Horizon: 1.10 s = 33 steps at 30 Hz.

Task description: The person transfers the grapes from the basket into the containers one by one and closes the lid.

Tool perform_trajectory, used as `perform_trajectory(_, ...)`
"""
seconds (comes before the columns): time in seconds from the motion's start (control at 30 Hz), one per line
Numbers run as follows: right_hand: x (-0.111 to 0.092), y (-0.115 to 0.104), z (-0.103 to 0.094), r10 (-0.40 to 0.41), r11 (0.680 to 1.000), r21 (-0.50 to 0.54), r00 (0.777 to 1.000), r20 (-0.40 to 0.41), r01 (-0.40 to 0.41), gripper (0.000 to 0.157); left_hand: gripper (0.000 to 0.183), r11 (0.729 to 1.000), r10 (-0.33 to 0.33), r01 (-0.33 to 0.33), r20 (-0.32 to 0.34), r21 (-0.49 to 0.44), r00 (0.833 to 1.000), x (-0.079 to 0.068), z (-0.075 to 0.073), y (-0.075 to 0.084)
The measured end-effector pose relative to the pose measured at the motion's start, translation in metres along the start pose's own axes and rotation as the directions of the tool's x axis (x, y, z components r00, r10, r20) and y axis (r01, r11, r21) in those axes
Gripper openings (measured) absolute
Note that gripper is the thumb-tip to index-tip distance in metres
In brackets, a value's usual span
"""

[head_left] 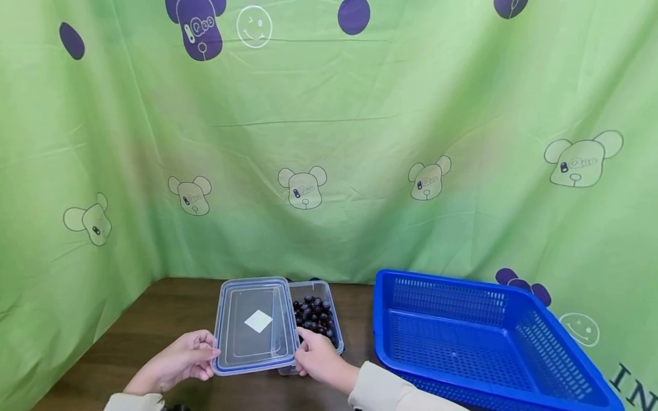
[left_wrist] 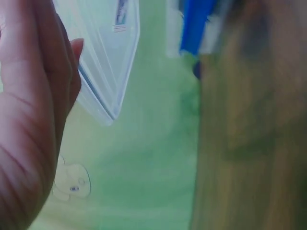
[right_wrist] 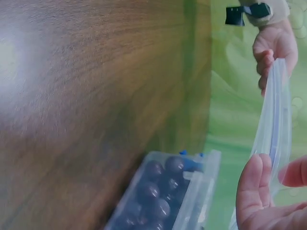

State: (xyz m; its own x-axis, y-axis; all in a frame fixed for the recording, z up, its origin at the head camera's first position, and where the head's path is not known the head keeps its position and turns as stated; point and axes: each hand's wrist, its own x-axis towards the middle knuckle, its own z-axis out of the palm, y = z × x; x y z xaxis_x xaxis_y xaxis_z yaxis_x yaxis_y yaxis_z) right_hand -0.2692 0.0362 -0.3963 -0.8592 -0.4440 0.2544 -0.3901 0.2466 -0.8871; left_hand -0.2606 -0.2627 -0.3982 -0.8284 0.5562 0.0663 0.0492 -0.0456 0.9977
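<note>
A clear plastic lid (head_left: 238, 337) with a blue seal and a white diamond label is held up between both hands. My left hand (head_left: 180, 358) pinches its lower left corner; my right hand (head_left: 320, 357) pinches its right edge between thumb and fingers. In the right wrist view the lid (right_wrist: 271, 124) shows edge-on, raised off the table, with the right hand (right_wrist: 268, 201) at its near end. Behind it stands a clear container (head_left: 336, 328) of dark grapes (head_left: 315, 313), its left part behind the lid. The left wrist view shows the left hand (left_wrist: 29, 105) beside the lid (left_wrist: 110, 62).
A large blue perforated basket (head_left: 457, 348) stands on the right of the brown wooden table (head_left: 154, 308). Green printed cloth (head_left: 360, 228) hangs behind and along the left side. A dark device (right_wrist: 244, 13) is strapped to the left wrist.
</note>
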Motion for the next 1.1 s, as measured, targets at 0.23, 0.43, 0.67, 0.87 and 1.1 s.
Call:
perform_trajectory(0.23,-0.012,0.000,-0.029,0.028,1.000,0.007,0.998,-0.049,-0.028,0.056,0.009,1.000,0.013,-0.013,0.019,-0.021,1.000,0.029,0.018,0.005)
perform_trajectory(0.43,-0.012,-0.002,-0.052,0.065,0.998,0.010,0.990,-0.124,-0.064,0.053,0.010,0.999,-0.014,0.011,-0.068,-0.039,0.998,0.051,0.036,0.012)
perform_trajectory(0.67,-0.004,-0.011,-0.079,0.065,0.996,0.076,0.991,-0.120,-0.056,0.047,0.013,0.994,-0.049,0.029,-0.199,-0.101,0.979,0.059,0.048,0.029)
perform_trajectory(0.87,0.007,-0.006,-0.083,-0.347,0.913,-0.334,0.874,-0.341,0.232,0.052,0.017,0.988,0.012,-0.033,-0.136,-0.152,0.991,0.057,0.054,0.042)
perform_trajectory(1.1,0.014,-0.003,-0.084,-0.729,0.668,-0.554,0.586,-0.353,0.497,0.045,0.016,0.978,0.113,-0.112,-0.004,-0.175,0.994,0.049,0.062,0.058)
